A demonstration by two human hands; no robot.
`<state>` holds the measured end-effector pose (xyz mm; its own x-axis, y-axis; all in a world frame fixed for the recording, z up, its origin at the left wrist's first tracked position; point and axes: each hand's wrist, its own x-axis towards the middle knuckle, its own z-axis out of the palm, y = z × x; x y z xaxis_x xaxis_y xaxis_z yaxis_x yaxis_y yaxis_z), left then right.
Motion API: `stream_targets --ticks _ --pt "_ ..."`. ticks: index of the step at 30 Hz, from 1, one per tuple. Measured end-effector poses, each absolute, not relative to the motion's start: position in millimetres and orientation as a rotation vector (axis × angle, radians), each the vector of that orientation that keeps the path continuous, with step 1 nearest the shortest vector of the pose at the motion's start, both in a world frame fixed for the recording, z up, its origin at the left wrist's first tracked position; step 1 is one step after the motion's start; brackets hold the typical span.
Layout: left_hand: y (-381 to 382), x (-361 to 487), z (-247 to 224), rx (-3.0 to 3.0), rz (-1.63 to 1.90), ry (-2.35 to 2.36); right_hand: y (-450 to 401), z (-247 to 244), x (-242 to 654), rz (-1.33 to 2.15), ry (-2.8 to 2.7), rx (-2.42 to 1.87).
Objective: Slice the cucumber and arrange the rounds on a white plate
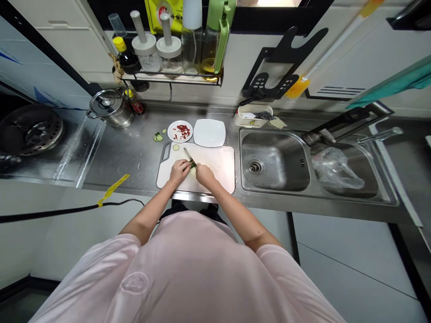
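On the white cutting board [215,166], my right hand [205,176] grips a kitchen knife [189,154], its blade slanting away to the upper left. Beside it, my left hand [180,171] has its fingers curled on a small green piece of cucumber [193,165], partly hidden by the fingers and the knife. A thin cucumber slice [176,147] lies at the board's upper left. Several cucumber pieces [157,137] rest on the steel counter past that corner. Behind the board stand a round plate [170,136] of chopped red bits [182,131] and a white square plate [209,133].
To the right are a sink basin [276,166] and a second one with a clear plastic bag [336,168]. A lidded pot [111,107] and a stove burner [30,130] stand left. A wall rack [175,80] carries bottles and jars. A black cable [67,213] hangs lower left.
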<state>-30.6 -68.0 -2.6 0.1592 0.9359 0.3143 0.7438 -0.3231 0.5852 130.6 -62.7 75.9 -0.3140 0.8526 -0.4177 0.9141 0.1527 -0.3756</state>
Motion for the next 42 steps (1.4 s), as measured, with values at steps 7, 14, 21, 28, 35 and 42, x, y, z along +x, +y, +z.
stream_targets --ticks 7,14,21,28,35,42 --pt "-67.8 -31.5 -4.3 2.173 0.941 1.601 -58.5 77.1 123.9 -0.875 2.293 1.773" --pt "-67.7 -29.5 -5.3 2.198 0.965 1.627 -77.5 80.2 136.9 -0.862 2.238 1.765" --pt "-66.9 -30.1 -7.2 2.235 1.003 1.608 -99.7 83.4 155.6 -0.857 2.188 1.735" --pt "-66.8 -29.5 -7.2 2.231 1.004 1.612 -93.8 84.2 149.6 -0.824 2.209 1.748" --pt "-67.0 -30.0 -7.1 2.231 0.978 1.623 -72.1 78.4 130.2 -0.814 2.227 1.768" --pt "-67.5 -30.9 -5.0 2.260 0.969 1.600 -69.5 77.1 126.7 -0.832 2.250 1.771"
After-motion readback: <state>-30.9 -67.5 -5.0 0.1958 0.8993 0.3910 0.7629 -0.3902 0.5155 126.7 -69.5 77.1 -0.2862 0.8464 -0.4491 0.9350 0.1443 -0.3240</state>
